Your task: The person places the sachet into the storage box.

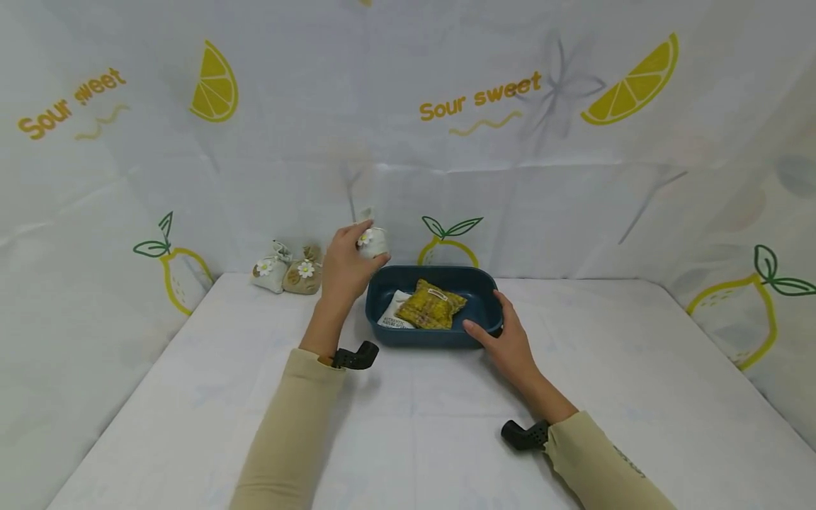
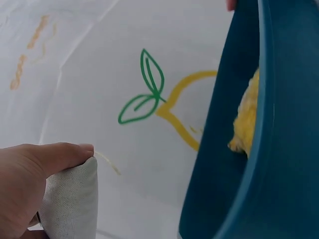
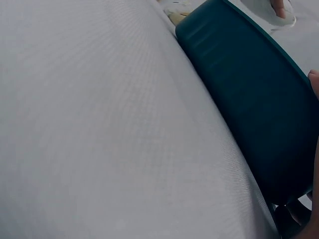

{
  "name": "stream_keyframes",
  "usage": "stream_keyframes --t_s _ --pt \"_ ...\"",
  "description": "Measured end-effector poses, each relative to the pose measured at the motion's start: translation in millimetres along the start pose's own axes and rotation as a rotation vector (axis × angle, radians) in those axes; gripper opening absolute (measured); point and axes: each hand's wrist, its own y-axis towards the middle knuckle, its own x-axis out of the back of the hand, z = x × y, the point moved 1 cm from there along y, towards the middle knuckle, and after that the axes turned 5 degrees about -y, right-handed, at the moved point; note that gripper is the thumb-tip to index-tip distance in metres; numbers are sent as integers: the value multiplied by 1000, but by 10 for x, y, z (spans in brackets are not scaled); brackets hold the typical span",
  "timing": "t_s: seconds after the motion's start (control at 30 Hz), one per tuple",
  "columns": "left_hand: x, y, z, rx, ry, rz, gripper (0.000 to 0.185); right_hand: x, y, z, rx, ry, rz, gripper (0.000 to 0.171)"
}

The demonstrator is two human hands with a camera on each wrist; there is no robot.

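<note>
1. Left hand (image 1: pixel 346 265) pinches white daisy-trimmed sachet (image 1: pixel 376 244), raised near left end of blue bin (image 1: pixel 427 339)
2. Right hand (image 1: pixel 512 347) grips bin's right end
3. Inside bin: yellow pouch (image 1: pixel 428 309) over white printed packet (image 1: pixel 392 319)
4. On tabletop (image 1: pixel 414 425), left: pale sachet (image 1: pixel 270 278) beside tan sachet (image 1: pixel 302 280)

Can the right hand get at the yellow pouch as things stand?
Likely yes, if the right hand releases the dark blue bin: the yellow pouch lies close by, uncovered, overlapping a white packet.
</note>
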Motion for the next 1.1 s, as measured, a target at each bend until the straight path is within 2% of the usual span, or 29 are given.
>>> stream_keyframes --t_s 0.2,0.43,0.6,0.8,1.1 --pt "-62 -60 -185 -106 -52 36 67 -2 5 -1 -5 3 2 93" --pt "-162 -169 -393 -211 -29 67 69 -2 4 5 -2 6 1 93" --pt "-310 -242 -456 -277 -22 95 71 -3 8 8 -6 -3 -7 93" --pt "-533 -324 -489 -297 -34 174 70 12 -4 6 -10 -4 -6 93" --pt "-848 -423 -403 -262 -1 283 71 17 2 22 -9 1 2 93"
